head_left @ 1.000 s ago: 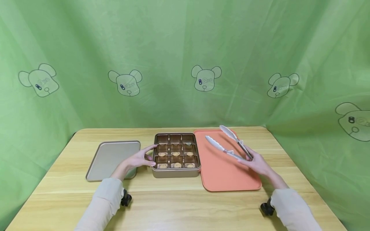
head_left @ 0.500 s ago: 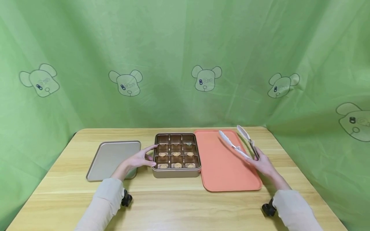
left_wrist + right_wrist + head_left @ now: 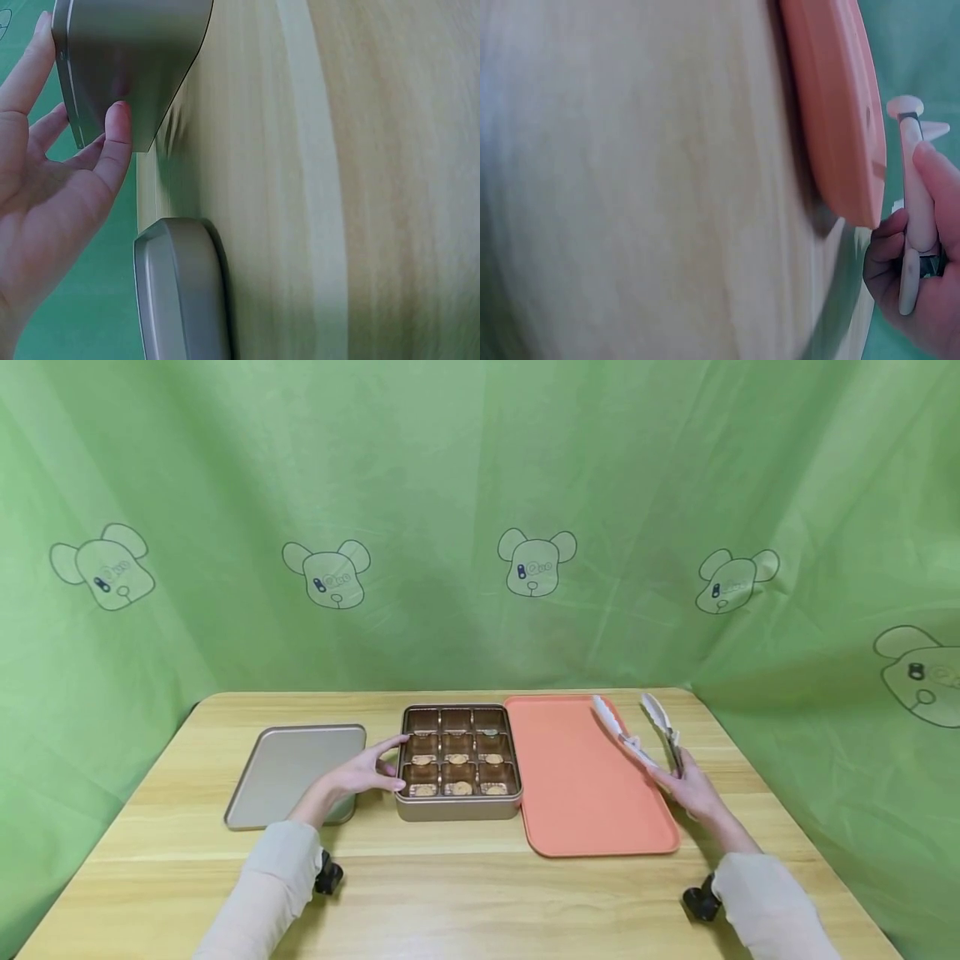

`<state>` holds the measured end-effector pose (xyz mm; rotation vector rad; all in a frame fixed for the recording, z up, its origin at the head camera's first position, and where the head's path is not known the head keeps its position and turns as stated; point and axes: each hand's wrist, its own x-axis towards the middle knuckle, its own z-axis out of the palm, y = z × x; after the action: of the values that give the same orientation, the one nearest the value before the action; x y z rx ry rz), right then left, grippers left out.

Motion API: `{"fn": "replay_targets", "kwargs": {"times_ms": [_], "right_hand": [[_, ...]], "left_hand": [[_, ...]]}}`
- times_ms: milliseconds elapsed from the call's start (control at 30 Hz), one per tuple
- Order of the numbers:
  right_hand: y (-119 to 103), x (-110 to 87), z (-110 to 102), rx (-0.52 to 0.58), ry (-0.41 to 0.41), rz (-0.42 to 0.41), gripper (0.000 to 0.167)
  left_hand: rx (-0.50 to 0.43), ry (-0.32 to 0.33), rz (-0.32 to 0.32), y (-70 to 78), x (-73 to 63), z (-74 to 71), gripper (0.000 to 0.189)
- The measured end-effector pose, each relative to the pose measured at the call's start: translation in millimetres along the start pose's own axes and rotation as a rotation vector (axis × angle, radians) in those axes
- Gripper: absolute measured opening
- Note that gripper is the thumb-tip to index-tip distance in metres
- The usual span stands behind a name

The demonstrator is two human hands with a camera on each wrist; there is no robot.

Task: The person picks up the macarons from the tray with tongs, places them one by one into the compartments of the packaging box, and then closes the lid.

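My left hand (image 3: 356,777) rests its thumb and fingertips against the left side of a square metal tin (image 3: 457,810), the fingers mostly straight in the left wrist view. Inside the tin sits a brown plastic insert with rows of compartments. Small round cookies (image 3: 461,788) lie in the front and middle rows, and a small greenish item (image 3: 490,732) is in the back right compartment. My right hand (image 3: 693,789) holds a pair of tongs (image 3: 630,739) with white scalloped tips by the handles. The tong arms are spread, with nothing between the tips, above the tray's right edge.
A coral tray (image 3: 585,810) lies right of the tin, close against it. The flat metal lid (image 3: 300,772) lies on the wooden table (image 3: 465,893) at the left, partly under my left forearm. A green curtain (image 3: 435,635) encloses the table's back and sides.
My right hand has moved to the right with the tongs, from over the tray's middle to its right edge, and the tips have lowered slightly. My left hand stays at the tin.
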<state>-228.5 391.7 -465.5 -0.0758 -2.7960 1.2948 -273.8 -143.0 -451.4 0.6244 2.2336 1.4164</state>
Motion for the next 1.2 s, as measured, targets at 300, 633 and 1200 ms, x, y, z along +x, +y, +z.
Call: {"fn": "replay_targets", "kwargs": {"times_ms": [300, 633, 1200], "right_hand": [[3.1, -0.3, -4.7, -0.018, 0.052, 0.058, 0.064], [9.8, 0.8, -4.6, -0.096, 0.072, 0.071, 0.070], [11.9, 1.0, -7.1, -0.103, 0.090, 0.127, 0.075]], "left_hand": [[-0.007, -0.009, 0.010, 0.1, 0.0, -0.5, 0.089], [-0.004, 0.001, 0.001, -0.4, -0.2, 0.0, 0.089], [-0.004, -0.003, -0.006, 0.8, -0.4, 0.1, 0.089]]}}
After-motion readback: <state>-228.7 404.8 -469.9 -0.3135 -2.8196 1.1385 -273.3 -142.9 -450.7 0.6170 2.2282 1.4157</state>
